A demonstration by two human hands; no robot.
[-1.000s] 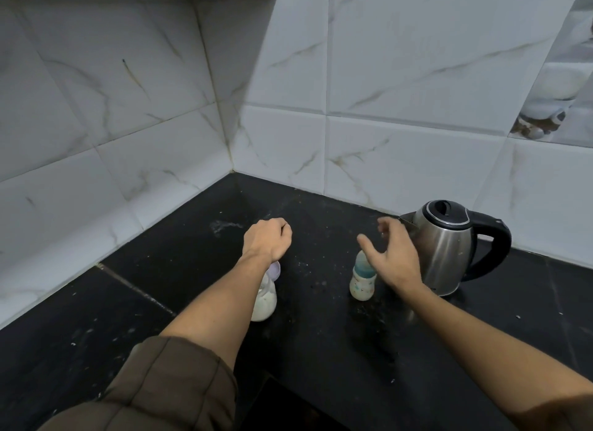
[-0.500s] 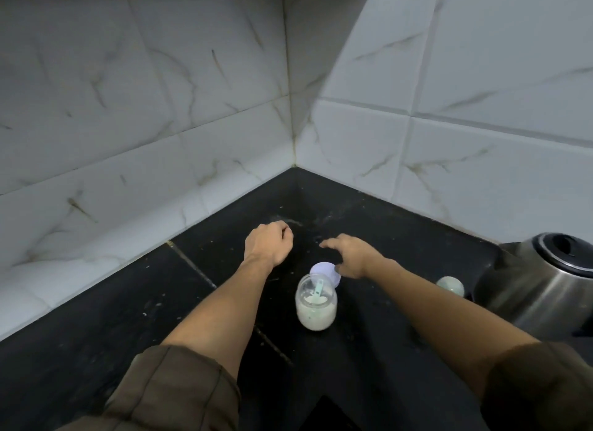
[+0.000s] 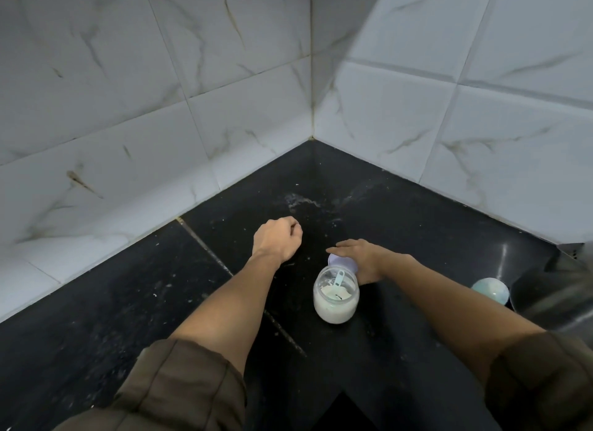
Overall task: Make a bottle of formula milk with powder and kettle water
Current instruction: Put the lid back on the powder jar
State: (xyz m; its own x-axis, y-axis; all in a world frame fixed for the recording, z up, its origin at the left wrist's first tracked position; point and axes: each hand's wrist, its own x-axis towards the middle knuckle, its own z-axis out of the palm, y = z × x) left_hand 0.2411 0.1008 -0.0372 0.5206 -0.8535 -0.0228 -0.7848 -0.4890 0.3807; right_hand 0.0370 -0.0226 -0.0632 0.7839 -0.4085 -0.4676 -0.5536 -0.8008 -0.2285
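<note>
Count, left to right: 2 tiled walls, 2 sleeves, 2 hands, 1 jar, 1 scoop, 1 lid, 1 bottle, 1 kettle.

The glossy white marble-veined wall tiles [image 3: 128, 77] meet in a corner at the far centre. Below lies the black polished stone counter [image 3: 112, 302], flecked with white specks and crossed by a thin joint line.

The left forearm, in a rolled olive-brown fabric sleeve [image 3: 179, 389], reaches far. The left hand [image 3: 277, 239] is balled, fingers curled under, knuckles toward the counter; nothing shows in it.

Right of it stands the clear round jar of white formula powder [image 3: 335, 302], uncapped, upright, near centre. The pale green plastic scoop [image 3: 338, 278] sits in the powder, handle up.

Just beyond the jar's rim is the pale lilac round lid [image 3: 341, 263], tilted. The right hand [image 3: 362, 257] lies over it, palm down, fingers straight and together, pointing left. Contact with the lid cannot be confirmed.

At the right, well apart from the jar, is the baby bottle with pale teal domed cap [image 3: 490, 289], only its top visible. Just beside it, the stainless-steel kettle [image 3: 555, 296] is blurred and cut off by the edge.
</note>
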